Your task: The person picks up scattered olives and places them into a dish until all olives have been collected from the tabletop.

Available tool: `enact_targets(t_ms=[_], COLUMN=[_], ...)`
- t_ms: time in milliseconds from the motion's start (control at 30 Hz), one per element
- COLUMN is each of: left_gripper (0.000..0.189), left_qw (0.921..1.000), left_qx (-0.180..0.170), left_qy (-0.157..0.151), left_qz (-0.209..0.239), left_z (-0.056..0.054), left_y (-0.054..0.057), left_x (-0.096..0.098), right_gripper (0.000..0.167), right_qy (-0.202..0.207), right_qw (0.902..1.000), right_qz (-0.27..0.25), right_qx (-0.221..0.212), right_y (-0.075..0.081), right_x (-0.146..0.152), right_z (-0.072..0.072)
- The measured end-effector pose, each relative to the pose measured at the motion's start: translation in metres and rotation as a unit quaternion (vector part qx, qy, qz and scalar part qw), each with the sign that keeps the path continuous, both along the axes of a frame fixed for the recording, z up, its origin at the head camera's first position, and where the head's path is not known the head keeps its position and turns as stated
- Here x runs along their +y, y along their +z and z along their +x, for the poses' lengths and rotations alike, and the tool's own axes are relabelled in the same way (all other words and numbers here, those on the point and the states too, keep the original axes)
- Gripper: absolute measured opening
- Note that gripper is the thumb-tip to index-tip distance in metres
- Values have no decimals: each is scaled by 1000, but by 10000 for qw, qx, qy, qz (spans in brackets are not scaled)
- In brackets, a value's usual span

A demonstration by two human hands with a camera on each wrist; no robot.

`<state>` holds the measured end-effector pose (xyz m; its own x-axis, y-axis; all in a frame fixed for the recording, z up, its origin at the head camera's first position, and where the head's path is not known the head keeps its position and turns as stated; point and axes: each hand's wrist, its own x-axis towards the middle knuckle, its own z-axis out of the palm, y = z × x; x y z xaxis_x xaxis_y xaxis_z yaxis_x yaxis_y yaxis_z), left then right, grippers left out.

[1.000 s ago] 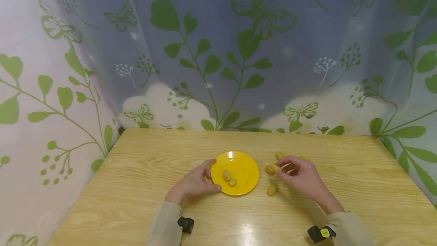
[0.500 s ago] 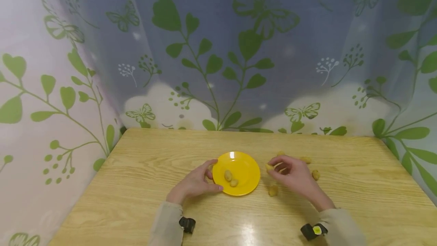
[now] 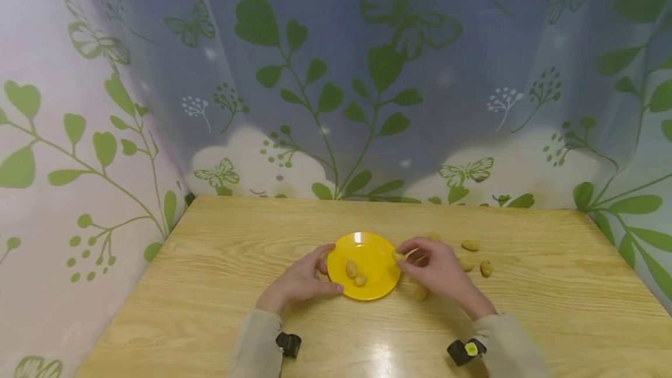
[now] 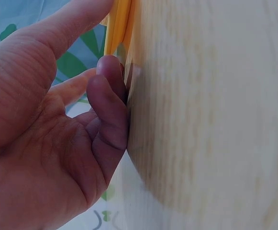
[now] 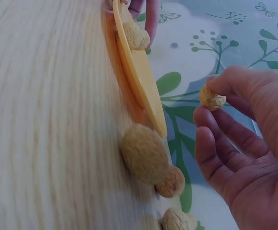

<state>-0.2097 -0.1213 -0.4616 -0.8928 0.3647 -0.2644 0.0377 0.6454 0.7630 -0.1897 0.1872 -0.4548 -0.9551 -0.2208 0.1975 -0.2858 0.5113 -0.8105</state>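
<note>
A yellow plate (image 3: 377,283) lies on the wooden table, with two small potatoes (image 3: 351,269) on its left half. My left hand (image 3: 299,282) holds the plate's left rim, thumb at the near side and fingers at the far side. In the left wrist view the thumb reaches the plate's edge, while some fingers curl beside it at the table surface. Over the plate's right rim, my right hand (image 3: 441,270) pinches another small potato (image 5: 212,98) between thumb and fingertips. The right wrist view shows this potato raised above the plate's level.
Several more small potatoes lie loose on the table (image 3: 262,220) right of the plate, including one (image 3: 470,245) behind the right hand and one (image 3: 422,293) partly hidden under it. A patterned curtain (image 3: 336,104) hangs along the table's far edge.
My right hand has moved left, carrying the pinched potato from among the loose ones to the plate's right rim. The left hand has stayed on the plate.
</note>
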Motion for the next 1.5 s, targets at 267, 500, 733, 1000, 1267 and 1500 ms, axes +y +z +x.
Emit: enact_targets(t_ms=[267,500,733,1000,1267,1500], left_gripper=[92,92,91,91,91,91], left_qw=[10000,10000,9999,9999,9999,9999], left_qx=[-41,-30,-49,-43,-61,-82], left_qy=[28,42,75,95,83,94], left_qz=[-18,-34,-66,-41,-48,-55], left_z=[1,1,2,4,2,2], left_y=[1,1,3,6,5,4], left_x=[0,1,2,2,3,2], right_gripper=[17,17,15,15,13,14], right_qy=[164,365,611,902,860,896], right_qw=[9998,9993,9980,9955,9943,9932], right_qz=[5,36,165,261,595,683], right_qx=[-124,-42,-66,-132,-188,-294], right_y=[-3,-5,-8,-13,-14,-15], right_x=[-11,-23,-31,-35,-42,-44], right_z=[-3,-6,-5,-5,-7,-6])
